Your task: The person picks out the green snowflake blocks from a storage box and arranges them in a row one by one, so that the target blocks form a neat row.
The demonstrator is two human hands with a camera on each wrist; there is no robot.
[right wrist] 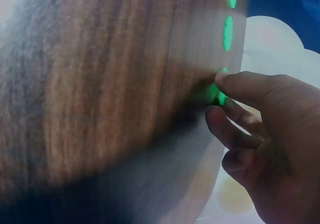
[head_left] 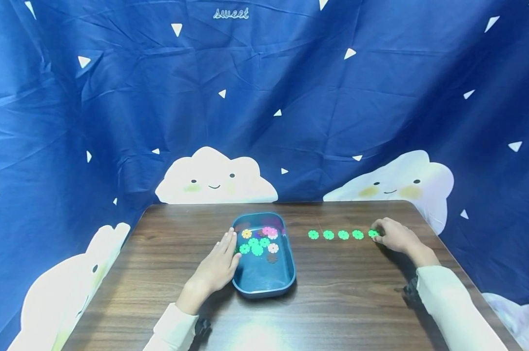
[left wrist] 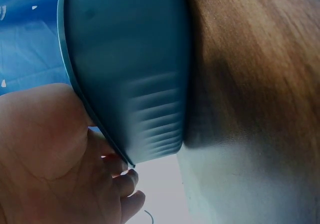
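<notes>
At the right end of a row of green flower-shaped discs [head_left: 343,235], my right hand [head_left: 396,235] pinches the last green disc [head_left: 373,233] between thumb and fingertips. In the right wrist view this disc [right wrist: 222,95] stays partly hidden by the fingers, at table level. My left hand [head_left: 218,265] rests along the left rim of a blue-green plastic tray [head_left: 266,294], fingers extended. From the left wrist, the tray's outer wall [left wrist: 135,84] shows with the hand [left wrist: 55,154] at its rim. Inside the tray lie several green discs [head_left: 257,250], plus pink, white and orange ones.
The dark wooden table [head_left: 334,302] carries the tray near its middle and the row to the tray's right. A blue curtain [head_left: 255,87] with white clouds and triangles hangs behind the table's far edge.
</notes>
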